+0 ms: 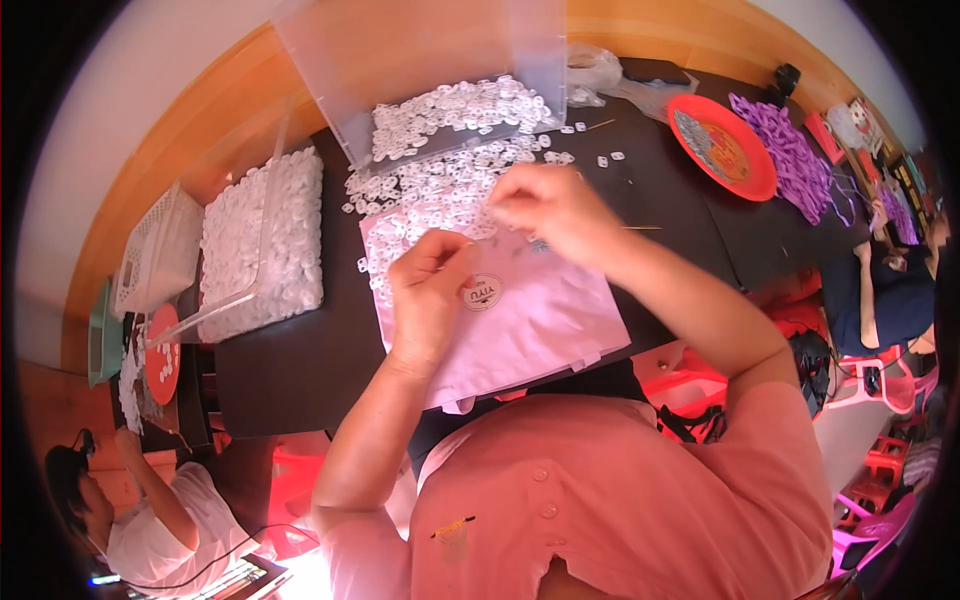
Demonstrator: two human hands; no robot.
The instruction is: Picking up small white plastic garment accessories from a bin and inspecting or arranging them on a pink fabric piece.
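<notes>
A person's left hand [432, 285] and right hand [548, 205] curl inward above a creased pink cloth [540, 335]; whether either grips anything cannot be told. Small, holed white pieces [440, 185] heap loosely across the cloth's far edge, a clear, flat-walled bin [430, 40] beyond it, a round red plate [758, 170] to the cloth's right.
</notes>
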